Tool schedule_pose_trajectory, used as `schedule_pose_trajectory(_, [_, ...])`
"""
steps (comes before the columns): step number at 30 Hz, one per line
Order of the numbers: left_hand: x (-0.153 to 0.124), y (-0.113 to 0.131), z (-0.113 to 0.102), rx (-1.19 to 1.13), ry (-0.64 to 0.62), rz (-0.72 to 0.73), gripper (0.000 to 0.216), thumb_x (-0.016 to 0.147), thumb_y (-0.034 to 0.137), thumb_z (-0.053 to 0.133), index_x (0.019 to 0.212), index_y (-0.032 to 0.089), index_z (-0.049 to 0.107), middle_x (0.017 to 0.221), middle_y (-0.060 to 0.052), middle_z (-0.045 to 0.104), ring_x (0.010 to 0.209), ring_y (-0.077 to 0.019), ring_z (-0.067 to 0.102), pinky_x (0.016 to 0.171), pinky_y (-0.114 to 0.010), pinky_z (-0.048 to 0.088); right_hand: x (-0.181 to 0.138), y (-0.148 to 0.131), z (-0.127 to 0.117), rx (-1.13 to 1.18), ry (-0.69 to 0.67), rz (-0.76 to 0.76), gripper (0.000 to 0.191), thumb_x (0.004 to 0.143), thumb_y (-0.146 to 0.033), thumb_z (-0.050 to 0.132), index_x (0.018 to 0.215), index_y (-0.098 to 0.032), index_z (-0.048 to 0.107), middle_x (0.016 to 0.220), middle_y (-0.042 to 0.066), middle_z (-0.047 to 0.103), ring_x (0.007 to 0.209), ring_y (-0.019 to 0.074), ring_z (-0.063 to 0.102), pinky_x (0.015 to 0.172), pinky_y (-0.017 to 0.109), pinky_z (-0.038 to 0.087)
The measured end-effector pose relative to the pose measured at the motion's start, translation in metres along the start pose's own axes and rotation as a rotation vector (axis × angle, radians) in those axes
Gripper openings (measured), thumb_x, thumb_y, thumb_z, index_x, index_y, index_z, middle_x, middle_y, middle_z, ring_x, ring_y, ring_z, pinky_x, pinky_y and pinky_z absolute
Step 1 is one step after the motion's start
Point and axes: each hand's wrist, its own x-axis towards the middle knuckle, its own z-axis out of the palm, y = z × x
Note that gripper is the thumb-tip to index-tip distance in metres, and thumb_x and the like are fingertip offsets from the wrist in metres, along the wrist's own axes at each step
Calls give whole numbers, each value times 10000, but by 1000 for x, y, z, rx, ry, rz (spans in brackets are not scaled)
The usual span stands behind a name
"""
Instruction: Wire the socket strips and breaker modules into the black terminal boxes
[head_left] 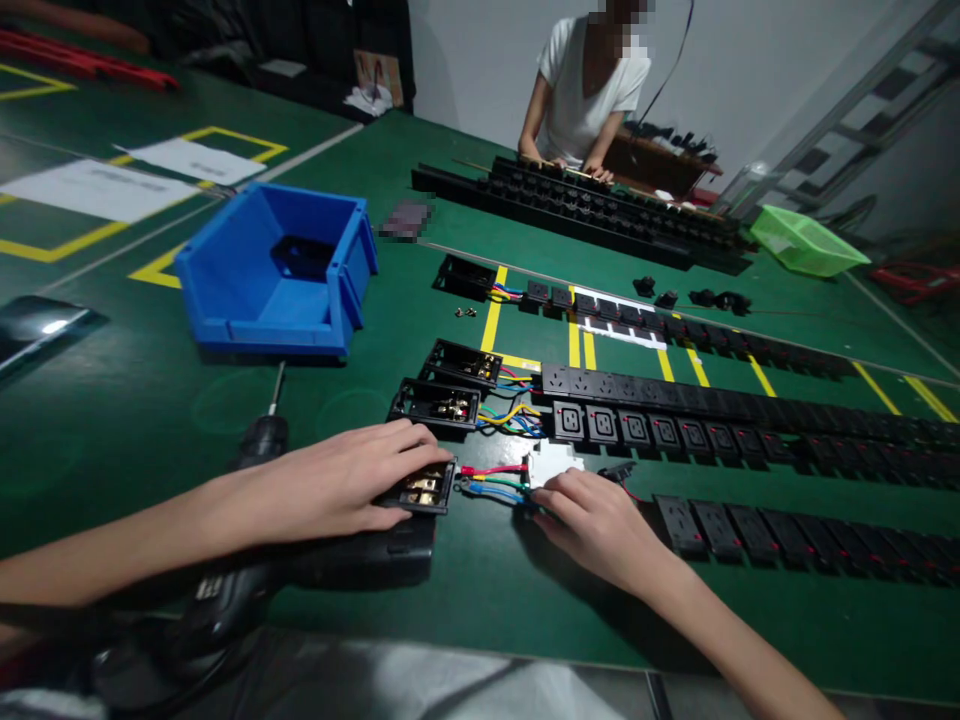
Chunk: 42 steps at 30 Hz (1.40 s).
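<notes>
two hands, coloured wires between them

White papers lie at left, a light-green basket at right.

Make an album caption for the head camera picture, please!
Left hand on a black housing with gold-coloured contacts, right hand at a white wired module.

No readable text; print on white paper sheets blurred.
</notes>
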Motion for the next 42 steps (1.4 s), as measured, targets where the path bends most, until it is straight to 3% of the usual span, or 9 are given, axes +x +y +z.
schedule_pose_trajectory(7, [5,-7,6,4,19,35,580,874,276,650,1405,293,417,1323,-67,526,1192,-239,546,986,-316,446,7,-7,16,-52,1,25,136,950,-255,572,1051,-176,616,929,57,603,827,174,518,690,310,364])
schedule_pose_trajectory(15, [9,-8,6,-3,32,33,608,852,305,675,1408,282,428,1273,-75,549,1133,-243,582,940,-309,479,13,-17,17,-115,-6,38,97,932,-182,507,878,-167,586,850,49,575,777,180,479,661,324,337])
schedule_pose_trajectory(21, [5,-10,1,17,2,-9,652,834,273,680,1423,282,401,1288,-75,533,1154,-246,569,959,-329,478,4,-25,18,-130,37,-79,83,936,-173,518,874,-170,573,814,36,609,730,171,510,618,314,384])
schedule_pose_trajectory(27, [3,-15,-1,26,1,-18,643,827,280,675,1415,274,414,1279,-76,533,1144,-253,572,962,-336,474,5,-33,26,-92,137,1,118,948,-133,474,909,-154,583,1114,89,680,869,179,623,718,306,515])
schedule_pose_trajectory(42, [15,-11,1,-22,-39,57,564,883,357,657,1379,239,416,1271,-80,520,1167,-244,534,984,-337,438,5,-21,24,-80,97,72,103,940,-110,472,928,-145,568,1268,94,631,1019,231,656,828,365,569])
